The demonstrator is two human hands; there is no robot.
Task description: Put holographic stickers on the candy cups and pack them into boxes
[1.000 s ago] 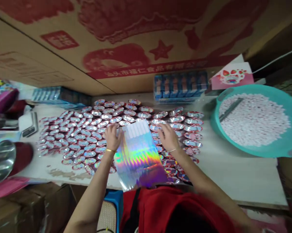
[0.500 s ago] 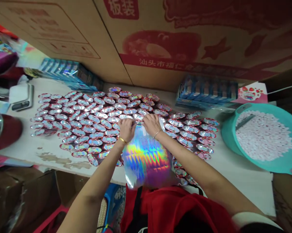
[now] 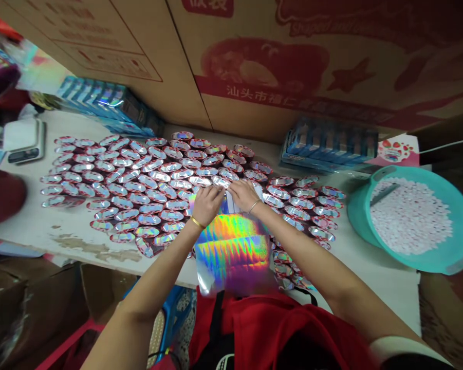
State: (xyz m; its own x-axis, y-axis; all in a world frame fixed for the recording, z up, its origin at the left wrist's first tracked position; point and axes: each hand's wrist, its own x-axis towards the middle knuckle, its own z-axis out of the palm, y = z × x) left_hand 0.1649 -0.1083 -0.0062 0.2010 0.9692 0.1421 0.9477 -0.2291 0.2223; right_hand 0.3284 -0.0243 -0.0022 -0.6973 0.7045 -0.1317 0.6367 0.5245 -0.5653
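red cloth (image 3: 250, 318) seen nearest | glossy, rainbow-sheened foil sheet (image 3: 233, 252) spread between body and hands, long axis pointed away | far edge reached equally by left hand (image 3: 207, 205) and right hand (image 3: 243, 195), fingertips brought together there, pinch or press cannot be told | oval, silvery-topped packets (image 3: 151, 208) crowded around and beyond | printed cardboard (image 3: 254, 118) stood behind

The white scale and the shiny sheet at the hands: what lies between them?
The head view shows bare table, then many red-edged packets between the scale and the sheet; the left forearm passes beside the sheet.
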